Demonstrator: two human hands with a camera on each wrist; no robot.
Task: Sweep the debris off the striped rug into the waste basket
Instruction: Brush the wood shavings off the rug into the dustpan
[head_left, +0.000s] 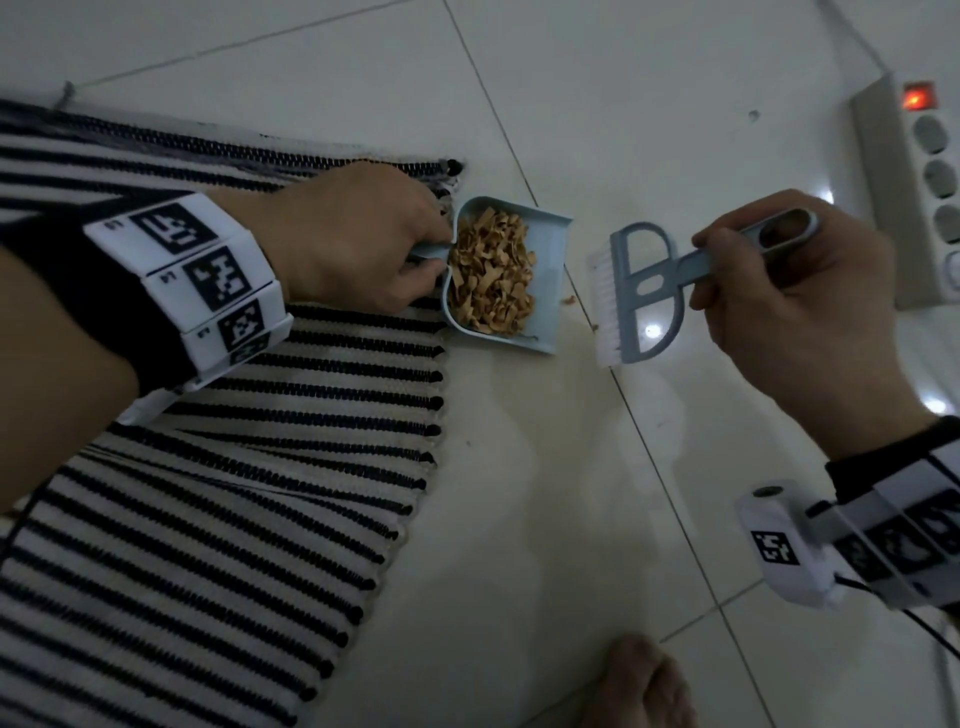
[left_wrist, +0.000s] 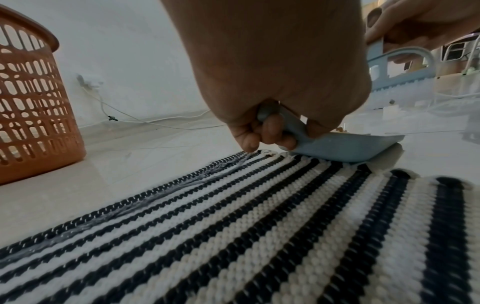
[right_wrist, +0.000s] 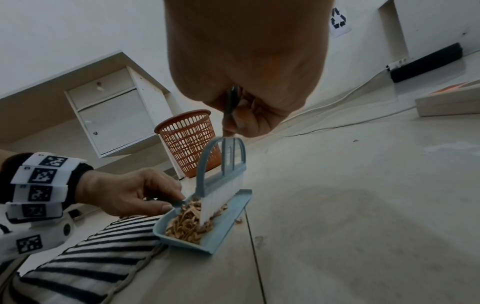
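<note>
Left hand (head_left: 358, 234) grips debris-filled dustpan (head_left: 545, 291) handle at striped rug (head_left: 260, 467) edge; right hand (head_left: 795, 296) grips brush (head_left: 636, 291) handle.

Light blue plastic dustpan (head_left: 540, 270): handle mostly hidden inside left hand (head_left: 358, 244). Orange perforated plastic waste basket (left_wrist: 31, 107): cut off by left frame edge. White power strip (head_left: 919, 187) cut by right edge. Black-and-white striped woven rug (head_left: 218, 493) runs off frame.

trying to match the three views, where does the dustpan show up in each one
Head: the dustpan lies centre, just off the rug's edge, full of debris.
Left wrist: right of centre, seen from behind under the left hand.
Right wrist: lower centre, below the brush.
Shared landmark: the striped rug.
</note>
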